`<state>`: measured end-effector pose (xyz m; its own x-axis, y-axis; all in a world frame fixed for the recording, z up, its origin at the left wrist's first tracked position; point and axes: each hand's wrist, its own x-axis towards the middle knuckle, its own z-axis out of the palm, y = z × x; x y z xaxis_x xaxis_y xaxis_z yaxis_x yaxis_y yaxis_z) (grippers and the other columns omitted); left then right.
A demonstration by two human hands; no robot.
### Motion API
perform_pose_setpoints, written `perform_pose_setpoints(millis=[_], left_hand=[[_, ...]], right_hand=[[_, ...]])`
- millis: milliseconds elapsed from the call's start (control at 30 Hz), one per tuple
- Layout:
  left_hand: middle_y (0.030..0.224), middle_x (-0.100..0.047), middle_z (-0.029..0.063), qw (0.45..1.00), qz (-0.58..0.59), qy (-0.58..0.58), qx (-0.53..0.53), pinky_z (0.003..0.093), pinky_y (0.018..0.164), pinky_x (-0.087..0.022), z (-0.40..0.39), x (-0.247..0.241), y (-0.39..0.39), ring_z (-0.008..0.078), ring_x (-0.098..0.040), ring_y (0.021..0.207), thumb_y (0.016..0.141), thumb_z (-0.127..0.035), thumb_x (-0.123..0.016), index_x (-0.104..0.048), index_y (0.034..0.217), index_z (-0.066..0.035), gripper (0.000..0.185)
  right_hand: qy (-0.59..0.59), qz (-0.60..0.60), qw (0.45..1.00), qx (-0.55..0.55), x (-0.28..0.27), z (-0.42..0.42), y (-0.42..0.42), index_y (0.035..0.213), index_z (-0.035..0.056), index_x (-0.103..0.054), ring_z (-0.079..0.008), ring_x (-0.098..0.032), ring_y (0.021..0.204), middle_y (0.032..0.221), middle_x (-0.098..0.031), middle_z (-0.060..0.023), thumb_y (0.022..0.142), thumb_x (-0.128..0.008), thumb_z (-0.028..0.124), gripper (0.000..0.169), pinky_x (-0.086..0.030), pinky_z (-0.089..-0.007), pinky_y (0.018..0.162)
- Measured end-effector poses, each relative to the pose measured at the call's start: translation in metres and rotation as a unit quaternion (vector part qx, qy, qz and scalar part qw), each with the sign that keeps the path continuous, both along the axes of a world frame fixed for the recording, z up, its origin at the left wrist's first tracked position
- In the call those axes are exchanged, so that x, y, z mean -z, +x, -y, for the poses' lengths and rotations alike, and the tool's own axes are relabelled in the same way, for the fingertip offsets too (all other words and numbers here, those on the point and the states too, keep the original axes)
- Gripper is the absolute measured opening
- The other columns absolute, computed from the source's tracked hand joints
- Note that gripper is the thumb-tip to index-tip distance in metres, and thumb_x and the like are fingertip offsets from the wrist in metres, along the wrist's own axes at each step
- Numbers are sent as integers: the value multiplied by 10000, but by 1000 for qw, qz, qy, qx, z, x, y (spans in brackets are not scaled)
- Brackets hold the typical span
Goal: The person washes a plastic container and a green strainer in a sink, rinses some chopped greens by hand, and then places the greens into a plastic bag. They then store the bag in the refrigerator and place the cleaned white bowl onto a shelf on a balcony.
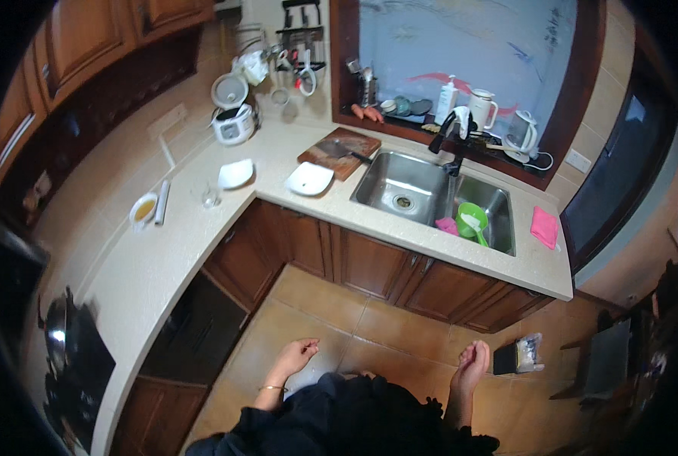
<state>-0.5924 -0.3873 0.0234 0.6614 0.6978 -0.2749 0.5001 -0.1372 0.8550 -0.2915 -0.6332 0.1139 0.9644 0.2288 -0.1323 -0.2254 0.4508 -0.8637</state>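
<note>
My left hand hangs over the tiled floor, loosely curled and holding nothing, with a bangle on the wrist. On the other side of my body, my right hand is raised with its fingers folded in; nothing shows in it. Neither hand touches the counter. Two white dishes stand near the counter's inner corner. Behind them a cleaver lies on a wooden cutting board. The steel double sink holds a green ladle-like scoop and a pink cloth in its right basin.
A rice cooker with its lid up stands in the corner. Left are a drinking glass, a roll and a bowl of yellowish liquid. A pink cloth lies right of the sink. A dark bin stands on the floor.
</note>
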Motion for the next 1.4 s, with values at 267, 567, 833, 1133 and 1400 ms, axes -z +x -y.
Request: perform_pose_setpoints(millis=[267,567,833,1133,1400], left_hand=[[1062,-593,131,815,363,-364,-269,304,700,-548,-159,17,129,208,-619,871,931,-264,-469,-449,1187,-50,335],[879,-561,155,687,436,-414,-407,345,641,-581,-384,31,280,283,-621,758,906,-402,-483,-470,963,92,498],[1120,-492,196,715,422,-321,-455,378,625,-592,-471,53,311,316,-606,832,813,89,-462,-300,1254,-35,486],[1094,-509,171,826,344,-272,-355,308,584,-587,-391,-45,319,287,-604,848,745,63,-469,-326,1250,-46,537],[1172,-471,191,866,285,-357,-204,322,665,-589,-351,-59,412,297,-593,921,772,32,-477,-274,1306,26,571]], right_hand=[[-54,102,982,-146,-16,-121,96,993,54,-594,-50,-438,593,733,-553,1,932,-475,216,210,-348,-178,540],[-158,225,914,-300,8,-276,244,1314,47,-387,-123,-526,901,1169,-526,-85,869,-435,-30,455,-446,-236,778],[-433,356,805,-195,48,-382,382,1280,-11,-418,-282,-475,1154,1256,-477,-201,761,-606,32,555,-367,-324,975],[-597,446,648,-157,85,-461,523,1293,-22,-374,-364,-350,1251,1359,-348,-236,737,-567,125,607,-320,-396,1031],[-731,336,570,-169,53,-523,552,1122,-2,-541,-303,-509,1112,1176,-533,-186,795,-528,213,391,-447,-404,887]])
